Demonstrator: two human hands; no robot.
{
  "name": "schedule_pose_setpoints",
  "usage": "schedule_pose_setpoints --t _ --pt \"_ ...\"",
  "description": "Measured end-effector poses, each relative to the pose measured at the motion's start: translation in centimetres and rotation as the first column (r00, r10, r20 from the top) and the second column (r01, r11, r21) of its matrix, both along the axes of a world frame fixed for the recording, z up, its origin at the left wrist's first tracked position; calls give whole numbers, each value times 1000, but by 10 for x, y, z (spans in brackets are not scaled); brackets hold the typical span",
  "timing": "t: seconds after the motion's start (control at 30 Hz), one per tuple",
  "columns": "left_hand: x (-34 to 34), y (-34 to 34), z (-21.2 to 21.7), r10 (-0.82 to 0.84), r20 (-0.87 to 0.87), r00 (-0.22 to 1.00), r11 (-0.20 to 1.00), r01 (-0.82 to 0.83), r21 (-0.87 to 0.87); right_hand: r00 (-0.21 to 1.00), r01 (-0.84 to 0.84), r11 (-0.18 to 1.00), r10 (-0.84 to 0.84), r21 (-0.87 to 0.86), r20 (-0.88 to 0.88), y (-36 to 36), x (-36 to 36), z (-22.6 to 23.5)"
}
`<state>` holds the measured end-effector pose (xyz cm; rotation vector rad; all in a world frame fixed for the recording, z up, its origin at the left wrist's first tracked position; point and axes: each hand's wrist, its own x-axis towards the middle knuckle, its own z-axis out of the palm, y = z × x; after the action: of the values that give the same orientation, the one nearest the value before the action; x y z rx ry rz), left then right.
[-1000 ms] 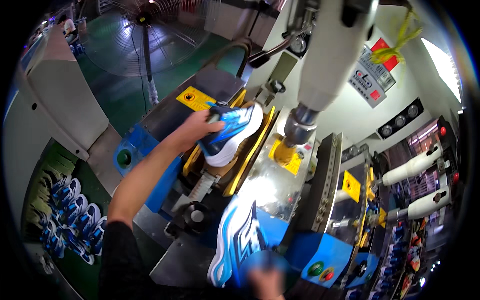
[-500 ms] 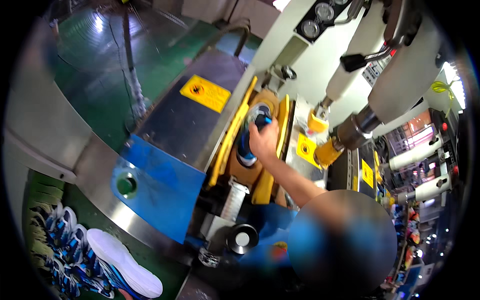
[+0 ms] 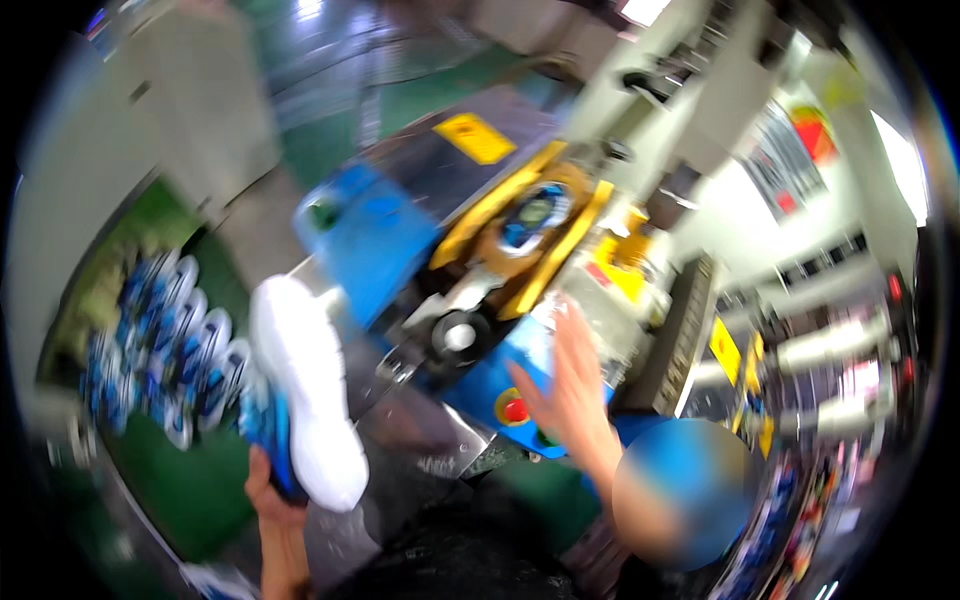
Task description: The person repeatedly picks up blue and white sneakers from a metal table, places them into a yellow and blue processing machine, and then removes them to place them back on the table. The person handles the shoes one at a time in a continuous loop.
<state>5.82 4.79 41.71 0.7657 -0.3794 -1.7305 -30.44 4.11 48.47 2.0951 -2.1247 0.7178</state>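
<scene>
Left head-worn fisheye, from above, facing downward, close over left hand (image 3: 272, 502), right hand (image 3: 576, 395)

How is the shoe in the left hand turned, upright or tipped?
Tipped: the shoe shows its white sole to the camera, blue upper leftward.

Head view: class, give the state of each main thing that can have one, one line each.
Left hand: gripping a shoe
Held shoe: tilted, sole showing
Right hand: open, empty
Machine's shoe: upright between yellow bars
Shoes at left: clustered together
Red button: cannot tell if pressed
</scene>
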Motion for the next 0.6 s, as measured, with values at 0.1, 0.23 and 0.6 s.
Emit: schedule_pose_setpoints --t 0.1,0.23,0.6 --pt "-39 22 16 -30 7 1000 999 30 18 941 329 895 -284 302 -182 141 0 -56" --pt "-30 78 12 13 -47 999 987 -5 162 959 166 956 -214 243 187 150 22 -28" --pt "53 227 25 314 404 859 822 -459 336 254 -393 885 -155 249 955 290 113 -73"
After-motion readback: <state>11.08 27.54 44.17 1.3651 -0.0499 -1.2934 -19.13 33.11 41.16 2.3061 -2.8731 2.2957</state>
